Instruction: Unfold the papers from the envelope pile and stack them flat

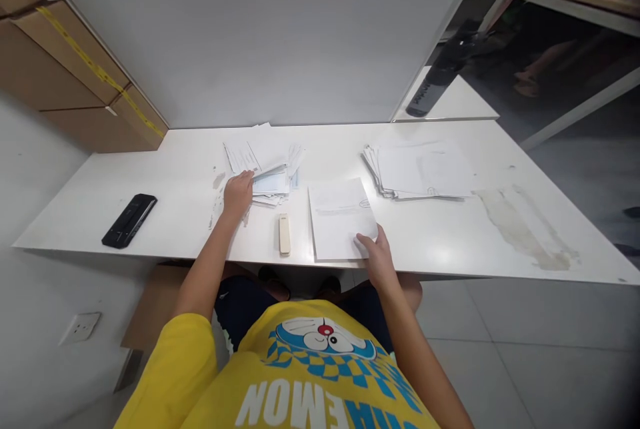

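At a white desk, two hands on paper

Across the white desk (180, 199), loose papers lie in two piles with a single printed sheet (340, 219) between them, near the front edge. The right hand (379, 254) has closed on that sheet at its lower right corner—thumb on the upper face, the other fingers at the side edge. Some lines of print and an oval stamp show on it; the stamp sits towards the right edge.

The left hand (239, 194) touches the left side of the left paper pile (273, 182), an untidy, fanned heap; whether its fingers pinch a sheet or only press there, I cannot tell. Just in front of this pile, left of the sheet, lies a slim cream stapler (285, 236). The right paper pile (420, 168), broader and flatter, lies beyond the sheet and to its right, its left edges splayed.

Well to the left rests a black phone (129, 221). Behind it—at the desk's far left corner—stand cardboard boxes (75, 76) with yellow tape (95, 68), beside a grey panel (260, 36).
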The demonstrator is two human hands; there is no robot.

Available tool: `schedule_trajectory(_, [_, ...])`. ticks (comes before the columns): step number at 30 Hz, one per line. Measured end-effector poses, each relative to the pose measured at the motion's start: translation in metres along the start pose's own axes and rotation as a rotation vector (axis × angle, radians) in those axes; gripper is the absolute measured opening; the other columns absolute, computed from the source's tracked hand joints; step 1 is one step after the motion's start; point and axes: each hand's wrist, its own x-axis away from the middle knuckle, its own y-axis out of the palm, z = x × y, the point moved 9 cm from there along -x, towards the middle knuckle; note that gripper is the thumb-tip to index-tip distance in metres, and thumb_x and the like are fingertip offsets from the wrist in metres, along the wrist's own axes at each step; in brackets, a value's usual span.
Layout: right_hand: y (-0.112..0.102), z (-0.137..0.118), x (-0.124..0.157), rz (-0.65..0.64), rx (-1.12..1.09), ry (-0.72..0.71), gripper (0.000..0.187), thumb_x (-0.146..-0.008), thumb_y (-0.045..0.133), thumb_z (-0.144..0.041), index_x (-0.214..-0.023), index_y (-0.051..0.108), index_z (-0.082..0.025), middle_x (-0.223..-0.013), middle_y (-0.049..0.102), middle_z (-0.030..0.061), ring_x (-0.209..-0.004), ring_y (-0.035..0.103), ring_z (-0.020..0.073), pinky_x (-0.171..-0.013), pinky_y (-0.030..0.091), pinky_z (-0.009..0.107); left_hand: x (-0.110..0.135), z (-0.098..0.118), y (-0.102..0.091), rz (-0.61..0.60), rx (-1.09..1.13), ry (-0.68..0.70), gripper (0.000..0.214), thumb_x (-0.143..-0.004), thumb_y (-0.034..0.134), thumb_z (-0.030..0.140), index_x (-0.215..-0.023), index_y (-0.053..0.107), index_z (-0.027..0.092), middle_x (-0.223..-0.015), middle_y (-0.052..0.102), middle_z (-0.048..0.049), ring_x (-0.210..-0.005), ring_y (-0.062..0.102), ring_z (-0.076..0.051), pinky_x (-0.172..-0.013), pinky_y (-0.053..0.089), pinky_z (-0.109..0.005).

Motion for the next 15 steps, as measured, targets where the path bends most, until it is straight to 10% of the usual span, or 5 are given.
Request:
schedule_trajectory(7, [-0.001, 0.003, -0.002, -0.008, 0.002, 0.008, 0.060, -0.075, 0.060, -0.041, -0.132, 0.047, -0.025, -0.125, 0.061, 0.0061, -0.111, 0.061, 0.0237, -0.090, 0.053, 0.036, 0.013, 0.039, -0.007, -0.056, 0.045, 0.101, 0.038, -0.094, 0.037, 0.018, -0.122, 0.064, 0.018, -0.128, 0.066, -0.0086, -0.129, 0.055, -0.024, -0.109, 0.038, -0.050])
schedule_trajectory(15, [-0.014, 0.010, 0.016, -0.074, -0.167, 0.038, 0.055, -0.081, 0.055, -0.058, -0.125, 0.060, -0.025, -0.112, 0.069, 0.0083, -0.104, 0.064, 0.0290, -0.084, 0.056, 0.044, 0.147, 0.225, 0.008, -0.236, 0.221, 0.684, 0.048, -0.090, 0.045, 0.010, -0.134, 0.054, 0.025, -0.138, 0.059, -0.0073, -0.136, 0.047, -0.022, -0.107, 0.043, -0.046])
